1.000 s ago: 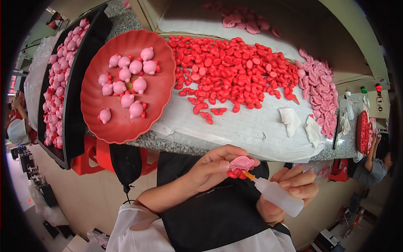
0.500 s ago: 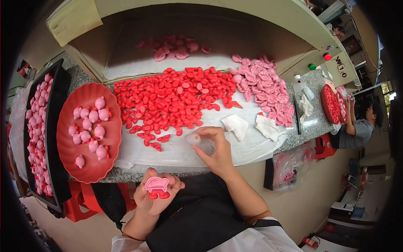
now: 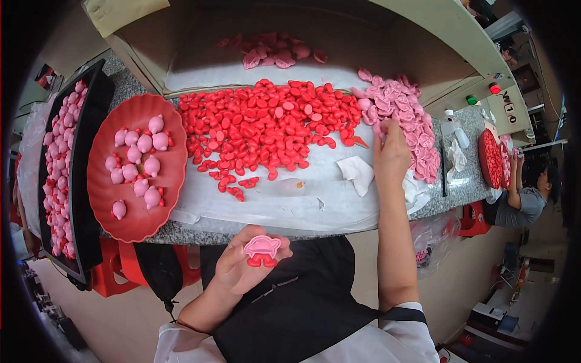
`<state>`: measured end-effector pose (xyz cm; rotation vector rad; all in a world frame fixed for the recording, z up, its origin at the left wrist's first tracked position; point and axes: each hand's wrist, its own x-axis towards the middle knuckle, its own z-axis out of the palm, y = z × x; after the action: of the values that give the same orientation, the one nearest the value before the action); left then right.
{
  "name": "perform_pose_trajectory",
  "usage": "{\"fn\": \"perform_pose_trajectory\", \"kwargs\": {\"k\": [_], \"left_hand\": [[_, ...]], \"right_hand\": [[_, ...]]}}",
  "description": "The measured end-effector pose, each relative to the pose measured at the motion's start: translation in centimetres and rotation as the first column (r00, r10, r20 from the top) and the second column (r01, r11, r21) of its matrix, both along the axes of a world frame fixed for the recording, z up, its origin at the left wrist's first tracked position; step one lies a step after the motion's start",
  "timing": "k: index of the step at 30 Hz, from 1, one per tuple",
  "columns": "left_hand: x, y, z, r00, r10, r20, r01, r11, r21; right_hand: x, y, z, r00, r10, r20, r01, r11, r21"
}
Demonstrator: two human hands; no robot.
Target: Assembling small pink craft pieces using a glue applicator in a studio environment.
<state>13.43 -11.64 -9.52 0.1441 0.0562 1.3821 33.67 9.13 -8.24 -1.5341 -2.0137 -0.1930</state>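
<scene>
My left hand point(image 3: 242, 266), in front of the bench edge, grips a hollow pink half-shell point(image 3: 262, 245) with two red feet point(image 3: 262, 261) at its lower rim. Its open side faces up. At the right, my right hand point(image 3: 393, 154) reaches to the left edge of a heap of pink half-shells point(image 3: 402, 109); its fingers are bent together around a pink piece, mostly hidden by them. A small translucent bottle point(image 3: 289, 187) with an orange tip lies on the white paper between my hands.
A large heap of red foot pieces point(image 3: 260, 127) spreads over the paper. Left stand a red scalloped tray point(image 3: 112, 209) with pink figures and a black tray point(image 3: 91, 181) full of them. Crumpled white cloth point(image 3: 356, 174) lies at right. A person point(image 3: 525, 199) works at far right.
My right hand has set the small bottle down on the paper and moved right and away to the pink half-shells. My left hand still holds its piece. The whole view has shifted slightly.
</scene>
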Motion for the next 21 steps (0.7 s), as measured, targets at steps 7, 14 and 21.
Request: {"fn": "perform_pose_trajectory", "kwargs": {"k": [7,14,21], "left_hand": [[0.1,0.0,-0.2,0.992,-0.085,-0.091,0.075,0.992,-0.102],[0.7,0.8,-0.7,0.981,-0.195,0.013,0.196,0.977,-0.084],[1.0,0.6,-0.8,0.981,-0.191,0.041,0.193,0.977,-0.086]], "right_hand": [[3.0,-8.0,3.7,0.767,0.064,-0.639,-0.502,0.682,-0.533],[1.8,-10.2,2.8,0.829,0.164,-0.535,-0.497,0.656,-0.569],[0.8,-11.4,3.0,0.856,0.261,-0.445,-0.473,0.743,-0.474]]}}
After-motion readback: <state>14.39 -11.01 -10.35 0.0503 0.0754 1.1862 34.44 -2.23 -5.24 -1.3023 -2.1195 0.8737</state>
